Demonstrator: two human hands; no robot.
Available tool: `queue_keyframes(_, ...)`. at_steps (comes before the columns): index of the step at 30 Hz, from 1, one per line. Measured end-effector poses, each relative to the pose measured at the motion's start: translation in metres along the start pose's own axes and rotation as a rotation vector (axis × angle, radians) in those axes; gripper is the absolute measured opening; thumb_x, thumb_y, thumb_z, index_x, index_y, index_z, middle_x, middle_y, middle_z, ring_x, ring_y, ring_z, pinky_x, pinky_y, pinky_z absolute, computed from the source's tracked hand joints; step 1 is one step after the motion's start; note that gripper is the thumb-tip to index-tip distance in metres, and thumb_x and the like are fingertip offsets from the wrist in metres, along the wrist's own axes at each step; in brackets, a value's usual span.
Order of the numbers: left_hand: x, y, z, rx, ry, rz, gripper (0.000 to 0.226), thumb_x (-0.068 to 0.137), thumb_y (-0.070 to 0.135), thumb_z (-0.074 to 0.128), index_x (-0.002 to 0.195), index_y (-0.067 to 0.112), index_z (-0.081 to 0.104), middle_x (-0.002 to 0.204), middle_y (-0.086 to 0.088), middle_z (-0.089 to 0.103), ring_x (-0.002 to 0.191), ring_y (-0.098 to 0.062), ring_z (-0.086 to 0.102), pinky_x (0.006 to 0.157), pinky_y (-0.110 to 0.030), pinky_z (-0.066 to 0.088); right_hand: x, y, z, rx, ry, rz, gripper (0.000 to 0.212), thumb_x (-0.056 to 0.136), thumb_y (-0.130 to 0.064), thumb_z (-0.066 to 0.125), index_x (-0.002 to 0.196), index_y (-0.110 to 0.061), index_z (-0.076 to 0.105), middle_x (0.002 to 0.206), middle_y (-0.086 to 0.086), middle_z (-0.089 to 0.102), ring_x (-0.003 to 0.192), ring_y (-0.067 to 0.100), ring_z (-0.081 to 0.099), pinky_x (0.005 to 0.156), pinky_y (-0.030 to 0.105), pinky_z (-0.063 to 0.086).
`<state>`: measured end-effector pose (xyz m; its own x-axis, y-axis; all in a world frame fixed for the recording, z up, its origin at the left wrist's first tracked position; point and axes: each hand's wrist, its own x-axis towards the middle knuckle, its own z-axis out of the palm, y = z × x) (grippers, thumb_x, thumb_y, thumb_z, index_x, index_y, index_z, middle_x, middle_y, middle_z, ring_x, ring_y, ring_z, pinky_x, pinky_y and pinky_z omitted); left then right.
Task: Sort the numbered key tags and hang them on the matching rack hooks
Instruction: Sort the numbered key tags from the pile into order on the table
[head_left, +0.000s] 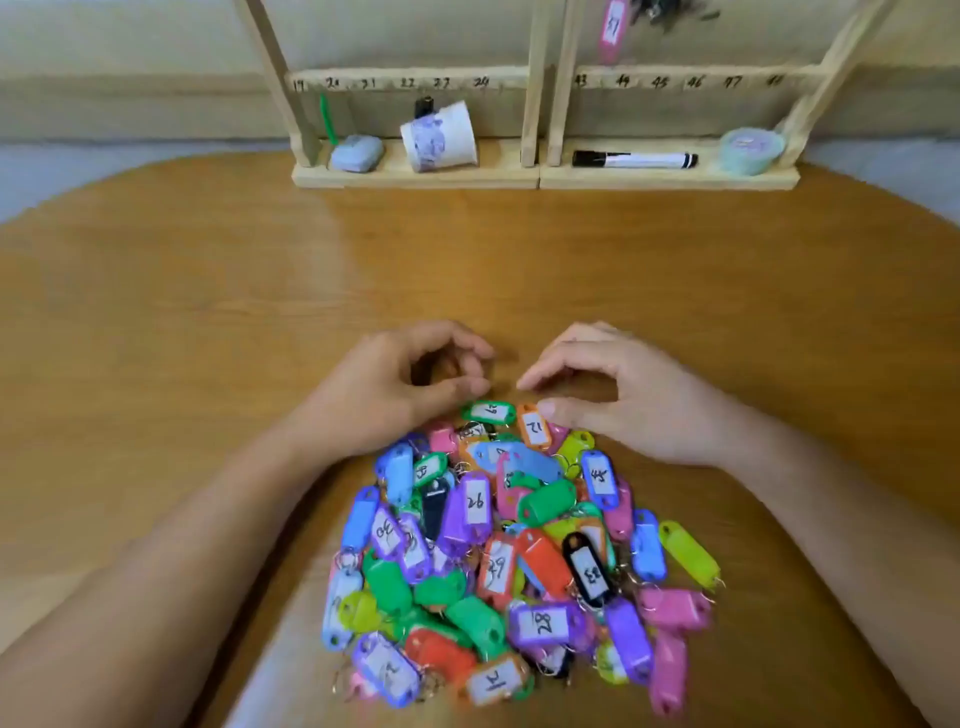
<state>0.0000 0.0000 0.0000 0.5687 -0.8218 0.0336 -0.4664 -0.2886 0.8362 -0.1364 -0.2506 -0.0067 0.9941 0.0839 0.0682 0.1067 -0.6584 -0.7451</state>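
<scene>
Since the key tags lie heaped in one loose pile on the near middle of the table, many of them overlapped or face down, only some numbers can be read. On that evidence sorting has barely begun, and the heap probably sits close to the body so that either hand can rake through it.

Placement, far edge:
- The left rack stands upright, its rail marked 19 to 24, and no tag is seen under that rail. A grey-blue block and a tipped paper cup sit on its base, clear of the working area.
- The right rack touches it, with a rail numbered in the forties. One pink tag hangs from a higher row; its number is not reliably legible.
- A marker and a pale green round tub rest on the base of this rack. The marker is presumably there for labelling.

Hands:
- The left hand is at the far left edge of the pile with its fingers loosely curled. The thumb is close to the forefinger tip, and nothing is visible between them.
- A green tag and an orange tag marked 12 lie at the pile's far rim, between the two hands.
- The right hand arches over the table with its fingers bent downward and ungripping. Its thumb tip lies against the orange tag, and whether it presses cannot be told.

The orange tag is judged the likely next pick
</scene>
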Motion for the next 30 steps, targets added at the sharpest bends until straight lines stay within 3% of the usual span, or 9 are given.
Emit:
queue_keyframes(2,-0.001,0.000,0.001,0.001,0.003,-0.012,0.021,0.099,0.024,0.078,0.120,0.024,0.074,0.104,0.007,0.079,0.095,-0.020,0.071,0.094,-0.032,0.052,0.000,-0.003,0.002,-0.045,-0.027,0.012,0.033,0.088,-0.058,0.072,0.116,-0.042,0.075,0.115,-0.019,0.065,0.120,0.012,0.058,0.111,0.046,0.043)
queue_keyframes(7,-0.002,-0.004,0.003,0.029,0.090,-0.005,0.018,0.100,0.020,0.077,0.117,0.026,0.075,0.094,0.007,0.078,0.080,-0.002,0.063,0.080,-0.020,0.049,0.002,-0.008,0.002,-0.099,-0.070,0.052,0.037,0.083,-0.058,0.083,0.117,-0.046,0.073,0.115,-0.024,0.061,0.116,0.001,0.054,0.114,0.044,0.034)
queue_keyframes(13,0.000,-0.008,0.000,0.093,0.131,0.040,0.017,0.099,0.024,0.078,0.115,0.027,0.077,0.088,0.007,0.074,0.073,0.001,0.059,0.072,-0.013,0.044,0.011,-0.005,0.005,-0.085,-0.026,0.065,0.027,0.084,-0.050,0.082,0.109,-0.042,0.076,0.106,-0.020,0.065,0.105,0.010,0.059,0.103,0.044,0.045)
queue_keyframes(15,0.002,-0.010,-0.001,0.084,0.134,0.039,0.016,0.099,0.027,0.077,0.115,0.028,0.077,0.088,0.007,0.074,0.073,0.000,0.059,0.072,-0.014,0.044,0.015,-0.003,0.006,-0.037,0.001,0.080,0.021,0.086,-0.039,0.085,0.106,-0.037,0.077,0.104,-0.014,0.067,0.102,0.013,0.060,0.097,0.042,0.050)
queue_keyframes(19,0.006,-0.014,0.000,0.111,0.166,0.051,0.015,0.098,0.026,0.079,0.113,0.027,0.078,0.085,0.011,0.072,0.073,-0.002,0.061,0.070,-0.010,0.042,0.023,0.001,0.015,-0.045,0.175,0.121,0.016,0.088,-0.029,0.084,0.102,-0.035,0.077,0.095,-0.012,0.063,0.090,0.013,0.059,0.087,0.041,0.053)
queue_keyframes(22,0.009,-0.013,0.002,0.142,0.196,0.058,0.015,0.097,0.027,0.079,0.112,0.029,0.077,0.087,0.012,0.072,0.078,-0.007,0.065,0.072,-0.013,0.045,0.027,0.004,0.019,-0.010,0.259,0.136,0.011,0.096,-0.024,0.076,0.100,-0.034,0.077,0.090,-0.012,0.064,0.081,0.011,0.057,0.079,0.037,0.052)
queue_keyframes(26,0.020,-0.011,0.001,0.238,0.161,0.120,0.022,0.096,0.026,0.079,0.116,0.035,0.076,0.105,0.013,0.068,0.089,-0.010,0.065,0.083,-0.023,0.050,0.022,0.002,0.011,0.105,0.306,0.145,0.016,0.102,-0.017,0.070,0.104,-0.030,0.079,0.089,-0.011,0.070,0.079,0.000,0.056,0.073,0.013,0.042)
queue_keyframes(28,0.028,-0.008,0.000,0.234,0.094,0.153,0.025,0.095,0.026,0.081,0.116,0.037,0.076,0.112,0.014,0.067,0.090,-0.012,0.065,0.084,-0.026,0.052,0.020,0.005,0.010,0.149,0.334,0.157,0.018,0.101,-0.015,0.070,0.104,-0.030,0.079,0.089,-0.010,0.070,0.079,0.002,0.058,0.074,0.015,0.045)
queue_keyframes(30,0.036,-0.003,0.001,0.207,0.003,0.207,0.026,0.095,0.024,0.082,0.118,0.035,0.078,0.117,0.014,0.066,0.100,-0.009,0.066,0.089,-0.021,0.049,0.019,0.009,0.008,0.193,0.366,0.164,0.017,0.101,-0.017,0.071,0.103,-0.032,0.078,0.091,-0.004,0.073,0.085,0.017,0.065,0.079,0.027,0.052)
